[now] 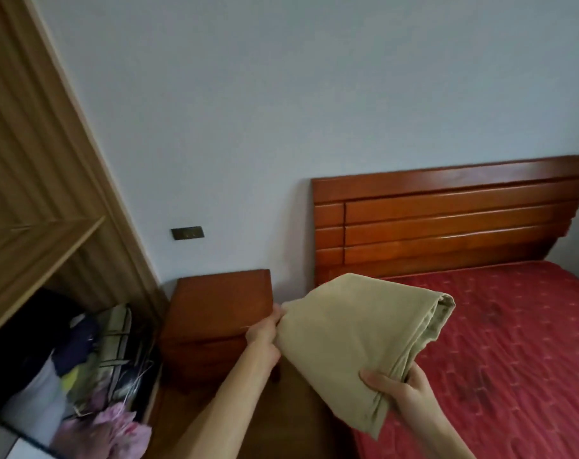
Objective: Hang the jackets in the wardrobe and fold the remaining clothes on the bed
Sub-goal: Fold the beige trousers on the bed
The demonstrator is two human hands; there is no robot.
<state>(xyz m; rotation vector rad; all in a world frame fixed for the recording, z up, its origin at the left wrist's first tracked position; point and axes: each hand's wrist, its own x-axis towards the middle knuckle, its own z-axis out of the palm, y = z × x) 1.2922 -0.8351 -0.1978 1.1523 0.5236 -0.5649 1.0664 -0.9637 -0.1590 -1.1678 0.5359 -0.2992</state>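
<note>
A folded beige garment (357,339) hangs in the air between the nightstand and the bed, held by both hands. My left hand (265,332) pinches its left edge. My right hand (397,389) grips the folded stack from below, thumb on top. The bed (513,342) with a bare red patterned mattress lies to the right. The open wooden wardrobe (33,210) stands at the left, with several dark and coloured clothes (82,352) inside its lower part.
A reddish wooden nightstand (215,313) stands between wardrobe and bed. A wooden headboard (447,217) backs against the pale wall. A pink garment (122,432) lies at the wardrobe's bottom front. A dark wall socket (187,232) is above the nightstand.
</note>
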